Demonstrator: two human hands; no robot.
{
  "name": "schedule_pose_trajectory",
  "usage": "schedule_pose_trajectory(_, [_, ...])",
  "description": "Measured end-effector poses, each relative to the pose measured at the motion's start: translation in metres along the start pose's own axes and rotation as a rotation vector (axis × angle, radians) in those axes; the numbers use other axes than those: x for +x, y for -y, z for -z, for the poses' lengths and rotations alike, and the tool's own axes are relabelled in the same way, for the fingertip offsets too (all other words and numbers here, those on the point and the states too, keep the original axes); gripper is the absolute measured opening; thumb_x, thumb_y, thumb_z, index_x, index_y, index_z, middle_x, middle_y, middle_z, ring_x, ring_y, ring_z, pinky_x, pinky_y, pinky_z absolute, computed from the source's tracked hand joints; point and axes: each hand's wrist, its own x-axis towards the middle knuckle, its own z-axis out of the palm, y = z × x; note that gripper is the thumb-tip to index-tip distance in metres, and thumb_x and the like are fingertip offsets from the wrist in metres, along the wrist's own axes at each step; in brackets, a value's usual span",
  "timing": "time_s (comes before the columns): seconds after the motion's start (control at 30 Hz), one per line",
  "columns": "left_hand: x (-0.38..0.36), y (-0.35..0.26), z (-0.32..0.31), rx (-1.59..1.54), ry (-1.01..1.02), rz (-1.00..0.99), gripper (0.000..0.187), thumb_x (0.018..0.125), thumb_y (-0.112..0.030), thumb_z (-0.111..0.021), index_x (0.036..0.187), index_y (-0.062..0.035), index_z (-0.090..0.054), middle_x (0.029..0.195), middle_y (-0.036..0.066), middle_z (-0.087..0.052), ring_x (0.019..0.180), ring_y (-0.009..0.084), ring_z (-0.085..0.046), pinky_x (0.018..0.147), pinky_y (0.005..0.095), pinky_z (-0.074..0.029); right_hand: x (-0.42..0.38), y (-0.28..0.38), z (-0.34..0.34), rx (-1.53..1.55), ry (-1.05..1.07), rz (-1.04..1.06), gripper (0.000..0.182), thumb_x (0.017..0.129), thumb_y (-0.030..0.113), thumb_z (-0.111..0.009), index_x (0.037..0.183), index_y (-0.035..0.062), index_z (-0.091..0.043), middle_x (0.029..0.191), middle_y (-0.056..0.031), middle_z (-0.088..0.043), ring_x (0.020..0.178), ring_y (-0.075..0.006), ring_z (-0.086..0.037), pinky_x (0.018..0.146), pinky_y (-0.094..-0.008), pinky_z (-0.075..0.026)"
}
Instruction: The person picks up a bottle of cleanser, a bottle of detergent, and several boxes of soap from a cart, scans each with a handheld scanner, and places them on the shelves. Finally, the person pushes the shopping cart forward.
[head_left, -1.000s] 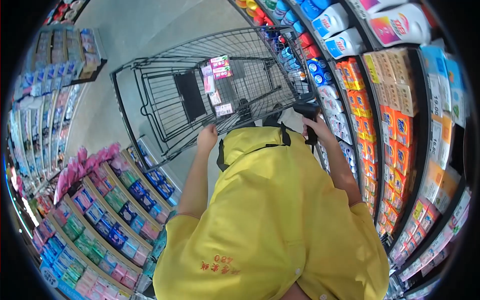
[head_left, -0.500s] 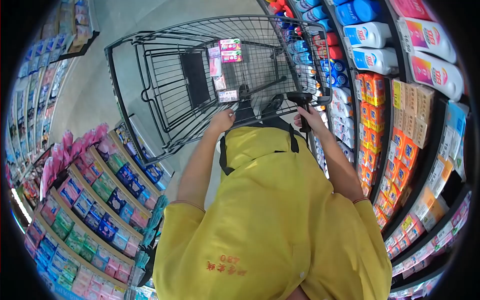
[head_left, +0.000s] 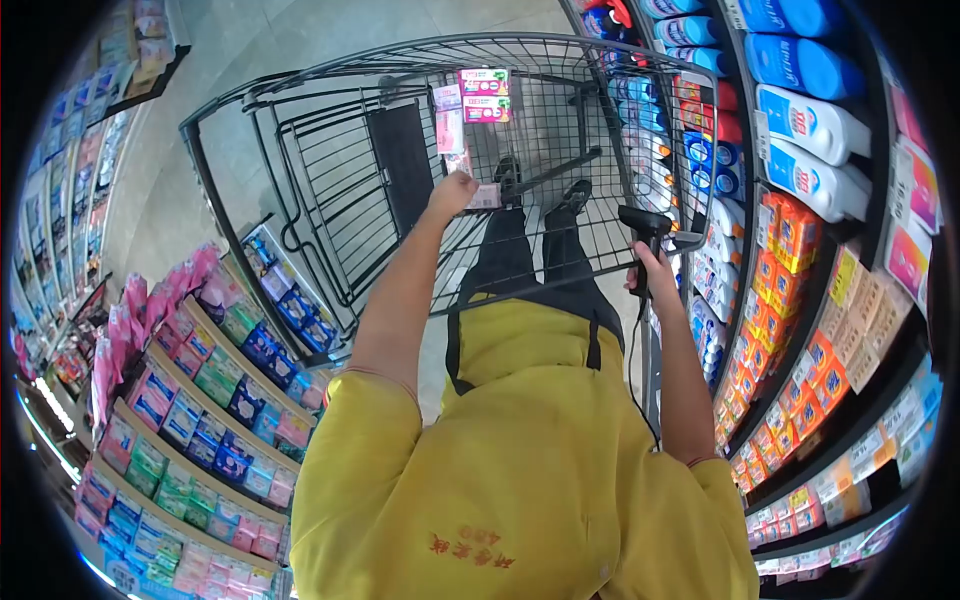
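My left hand [head_left: 453, 193] reaches into the cart, its fingers closed at the left edge of a small pinkish box [head_left: 486, 196]. Just above that hand, part of another small box [head_left: 457, 162] shows. My right hand [head_left: 652, 272] is wrapped around the handle of a black barcode scanner [head_left: 646, 228], near the cart's right side. Inside the black wire shopping cart [head_left: 340, 215], two magenta and white boxes [head_left: 486, 96] lie one above the other in view. Left of them are a pink box [head_left: 450, 131] and a paler one [head_left: 446, 97].
Shelves at right hold white detergent bottles [head_left: 815, 125], orange packs [head_left: 790, 232] and tan packs [head_left: 868, 300]. Lower left, a shelf rack [head_left: 215, 400] carries packs in pink, green and blue. Grey floor [head_left: 190, 200] runs left of the cart. A cable hangs below the scanner.
My left hand has moved forward from the cart's near edge to the small box. The scanner in my right hand has tilted and sits slightly lower. The view has shifted.
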Motion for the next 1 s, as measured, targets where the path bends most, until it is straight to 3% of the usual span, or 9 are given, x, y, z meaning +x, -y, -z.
schedule_pose_trajectory(0.2, [0.085,-0.022,0.003,-0.119,-0.181,0.005,0.050,0.079,-0.040,-0.066,0.106,0.0016,-0.063,0.103,0.022,-0.066,0.100,0.0341,-0.064,0.087,0.0396,-0.049,0.000,0.003,0.003,-0.075,0.003,-0.059,0.044,0.090,0.041,-0.060,0.112,0.0038,-0.057,0.057,-0.0052,-0.056,0.045,-0.0124,-0.053,0.049,-0.0259,-0.048])
schedule_pose_trajectory(0.3, [0.118,-0.050,0.007,-0.127,-0.254,0.039,0.053,0.079,-0.038,-0.068,0.111,0.0032,-0.060,0.111,0.021,-0.064,0.100,0.0334,-0.063,0.085,0.0417,-0.050,0.002,0.010,0.003,-0.040,0.049,-0.090,0.035,0.092,0.033,-0.058,0.109,0.0021,-0.058,0.056,-0.0074,-0.056,0.044,-0.0126,-0.054,0.045,-0.0234,-0.043])
schedule_pose_trajectory(0.37, [0.138,-0.065,0.005,-0.766,-0.142,0.450,0.056,0.080,-0.036,-0.070,0.117,0.0024,-0.056,0.116,0.020,-0.060,0.101,0.0341,-0.060,0.082,0.0454,-0.050,0.001,0.017,0.002,-0.031,0.068,-0.128,0.033,0.093,0.031,-0.057,0.110,0.0023,-0.058,0.055,-0.0074,-0.056,0.044,-0.0124,-0.054,0.044,-0.0232,-0.043])
schedule_pose_trajectory(0.5, [0.186,-0.053,-0.015,-0.987,-0.130,0.601,0.064,0.084,-0.039,-0.066,0.128,0.0025,-0.045,0.126,0.021,-0.049,0.102,0.0359,-0.056,0.081,0.0481,-0.050,0.002,0.017,0.006,-0.006,0.067,-0.167,0.032,0.094,0.028,-0.056,0.112,0.0023,-0.058,0.058,-0.0069,-0.057,0.045,-0.0120,-0.054,0.045,-0.0222,-0.042])
schedule_pose_trajectory(0.67, [0.215,-0.068,-0.024,-1.147,-0.229,0.763,0.064,0.084,-0.035,-0.068,0.124,0.0057,-0.040,0.119,0.024,-0.051,0.095,0.0399,-0.060,0.081,0.0551,-0.050,0.002,0.023,0.006,-0.005,0.103,-0.190,0.033,0.094,0.027,-0.056,0.114,0.0008,-0.057,0.059,-0.0075,-0.059,0.047,-0.0110,-0.055,0.047,-0.0220,-0.043])
schedule_pose_trajectory(0.73, [0.219,-0.077,-0.030,-1.230,-0.475,0.824,0.078,0.081,-0.037,-0.070,0.130,0.0057,-0.027,0.110,0.026,-0.055,0.095,0.0388,-0.061,0.083,0.0577,-0.051,0.003,0.023,0.007,-0.007,0.101,-0.197,0.034,0.094,0.027,-0.056,0.115,0.0008,-0.057,0.059,-0.0081,-0.060,0.047,-0.0109,-0.055,0.047,-0.0220,-0.043])
schedule_pose_trajectory(0.8, [0.216,-0.071,-0.031,-1.235,-0.465,0.815,0.084,0.079,-0.035,-0.071,0.132,0.0048,-0.018,0.101,0.028,-0.057,0.095,0.0377,-0.061,0.081,0.0595,-0.051,0.002,0.024,0.008,0.006,0.126,-0.188,0.035,0.093,0.028,-0.056,0.116,0.0007,-0.057,0.060,-0.0088,-0.060,0.048,-0.0110,-0.055,0.048,-0.0222,-0.043])
schedule_pose_trajectory(0.87, [0.215,-0.060,-0.034,-1.224,-0.342,0.716,0.081,0.079,-0.031,-0.070,0.131,0.0053,-0.020,0.101,0.028,-0.058,0.094,0.0382,-0.062,0.077,0.0571,-0.053,0.003,0.021,0.011,0.002,0.138,-0.186,0.035,0.093,0.028,-0.056,0.116,0.0007,-0.057,0.061,-0.0091,-0.061,0.048,-0.0111,-0.055,0.048,-0.0221,-0.043])
schedule_pose_trajectory(1.0, [0.210,-0.037,-0.046,-1.000,-0.034,0.801,0.072,0.076,-0.027,-0.074,0.128,0.0010,-0.034,0.107,0.021,-0.058,0.091,0.0348,-0.062,0.073,0.0536,-0.053,0.002,0.020,0.011,0.001,0.148,-0.186,0.037,0.093,0.030,-0.057,0.116,0.0009,-0.057,0.062,-0.0097,-0.062,0.050,-0.0112,-0.056,0.050,-0.0218,-0.043])
